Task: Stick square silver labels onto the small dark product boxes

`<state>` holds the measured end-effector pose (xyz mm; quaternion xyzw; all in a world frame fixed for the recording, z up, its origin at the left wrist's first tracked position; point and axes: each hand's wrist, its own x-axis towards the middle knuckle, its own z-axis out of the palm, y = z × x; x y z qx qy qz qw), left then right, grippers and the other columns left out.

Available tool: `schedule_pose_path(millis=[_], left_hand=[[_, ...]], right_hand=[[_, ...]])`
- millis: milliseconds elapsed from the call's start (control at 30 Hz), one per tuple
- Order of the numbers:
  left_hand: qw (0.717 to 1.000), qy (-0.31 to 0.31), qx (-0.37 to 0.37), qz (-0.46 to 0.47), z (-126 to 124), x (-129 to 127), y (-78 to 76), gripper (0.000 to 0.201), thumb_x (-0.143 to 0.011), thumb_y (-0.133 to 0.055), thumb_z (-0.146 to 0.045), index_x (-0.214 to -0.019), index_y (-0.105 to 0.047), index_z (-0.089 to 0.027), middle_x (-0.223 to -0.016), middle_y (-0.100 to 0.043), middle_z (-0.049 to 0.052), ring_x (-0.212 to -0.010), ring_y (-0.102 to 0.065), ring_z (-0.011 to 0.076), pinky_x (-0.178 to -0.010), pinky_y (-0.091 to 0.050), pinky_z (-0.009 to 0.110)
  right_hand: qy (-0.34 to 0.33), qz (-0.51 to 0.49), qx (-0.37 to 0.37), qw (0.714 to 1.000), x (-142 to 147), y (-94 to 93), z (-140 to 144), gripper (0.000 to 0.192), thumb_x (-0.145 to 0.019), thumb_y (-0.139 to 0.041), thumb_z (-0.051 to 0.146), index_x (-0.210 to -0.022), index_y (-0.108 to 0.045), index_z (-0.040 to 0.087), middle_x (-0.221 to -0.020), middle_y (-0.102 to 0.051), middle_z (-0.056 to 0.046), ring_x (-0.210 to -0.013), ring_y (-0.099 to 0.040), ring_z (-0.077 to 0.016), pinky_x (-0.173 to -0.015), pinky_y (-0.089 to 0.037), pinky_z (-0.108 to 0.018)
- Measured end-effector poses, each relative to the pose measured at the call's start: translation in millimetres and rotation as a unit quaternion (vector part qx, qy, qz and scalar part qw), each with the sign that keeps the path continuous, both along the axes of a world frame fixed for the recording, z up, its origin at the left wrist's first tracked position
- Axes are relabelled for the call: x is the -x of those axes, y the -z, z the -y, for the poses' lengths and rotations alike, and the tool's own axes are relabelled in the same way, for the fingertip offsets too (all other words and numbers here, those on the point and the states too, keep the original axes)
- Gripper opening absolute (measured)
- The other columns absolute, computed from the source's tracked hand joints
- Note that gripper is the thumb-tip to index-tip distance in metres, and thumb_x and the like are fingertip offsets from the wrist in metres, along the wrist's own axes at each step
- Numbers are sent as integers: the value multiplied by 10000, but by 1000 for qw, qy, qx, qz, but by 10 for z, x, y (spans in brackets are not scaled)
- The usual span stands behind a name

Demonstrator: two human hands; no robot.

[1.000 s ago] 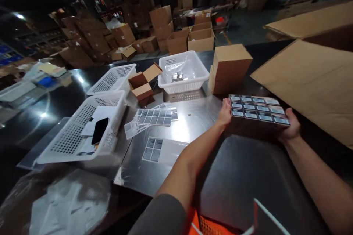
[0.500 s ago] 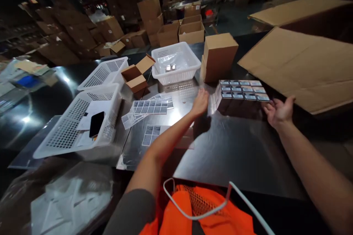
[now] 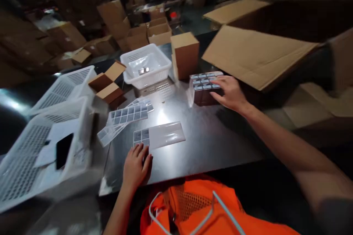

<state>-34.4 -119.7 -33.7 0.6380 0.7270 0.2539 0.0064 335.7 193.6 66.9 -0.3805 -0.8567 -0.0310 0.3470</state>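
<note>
My left hand (image 3: 136, 165) lies over the lower left edge of a label sheet (image 3: 167, 135), fingers loosely spread; the sheet has a few printed labels left of its glossy blank part. My right hand (image 3: 230, 93) reaches over the right end of a block of small dark boxes (image 3: 204, 95) with pale labels on top. Its thumb and fingers are apart, and it does not grip the block. More printed label sheets (image 3: 128, 114) overlap one another beyond my left hand.
White baskets (image 3: 82, 117) stand at the left, one holding papers and a black phone (image 3: 64, 150). Behind are an open small carton (image 3: 110, 93), another white basket (image 3: 162, 73) with clear bags, and an upright carton (image 3: 186, 57). Large cardboard flaps (image 3: 253, 55) flank the metal table (image 3: 209, 139) at right.
My left hand has drawn back from beside the box block to the label sheet's near edge. My right hand has gone from the block's side to over its right end. The view has swung right.
</note>
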Motion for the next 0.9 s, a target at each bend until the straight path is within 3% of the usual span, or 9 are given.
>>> schedule_pose_path(millis=[133,267,367,500,667,800,900], left_hand=[[999,36,0,-2,-440,-329,-28,353,-935,-549,-367,-1136,-782,-192,-1240,-731,188,-1187,-640,394,-1020,-491,600],[994,89,0,65,-858,-581,-192,271,-880,-620,-348,-1050,-800,-239,-1098,-761,136,-1054,-664,332,-967,-500,516],[990,76,-25,112,-1186,-540,-252,260,-865,-644,-371,-1035,-789,-240,-1088,-758,113,-1060,-664,295,-973,-505,459],[976,-33,-78,201,-1519,-225,-219,331,-944,-498,-397,-1038,-740,-192,-1023,-734,120,-945,-673,254,-885,-542,425],[949,-86,-87,292,-1537,22,-92,270,-814,-640,-330,-1028,-721,-187,-1015,-722,100,-892,-678,216,-828,-563,360],[921,-87,-78,371,-1499,5,-33,378,-787,-727,-331,-1144,-716,-207,-1117,-715,104,-963,-689,202,-843,-562,324],[894,-79,-55,438,-1522,-31,-16,464,-774,-757,-399,-1192,-715,-200,-932,-706,50,-812,-677,158,-755,-550,281]], right_hand=[[-18,95,29,995,324,-225,-284,488,-784,-758,187,-1265,-700,129,-1255,-687,-185,-1257,-563,-371,-1082,-426,-530],[-45,110,63,991,531,-278,-170,565,-765,-776,160,-1315,-675,88,-1334,-636,-240,-1289,-519,-419,-1077,-390,-586],[-100,94,96,986,762,-147,134,567,-857,-739,213,-1400,-623,100,-1369,-610,-229,-1308,-514,-375,-1108,-383,-552],[-191,97,175,961,1235,193,530,510,-864,-792,279,-1349,-677,168,-1262,-682,-153,-1172,-615,-288,-1039,-483,-436],[-161,72,256,950,1708,551,588,470,-778,-869,209,-1226,-745,135,-1133,-738,-148,-1062,-675,-291,-934,-528,-398],[-149,35,300,942,1750,658,559,337,-858,-774,158,-1192,-759,119,-968,-778,-90,-869,-717,-210,-808,-534,-296],[-162,13,306,938,1681,669,620,263,-953,-668,206,-1193,-757,148,-997,-792,-64,-865,-726,-180,-801,-526,-269]])
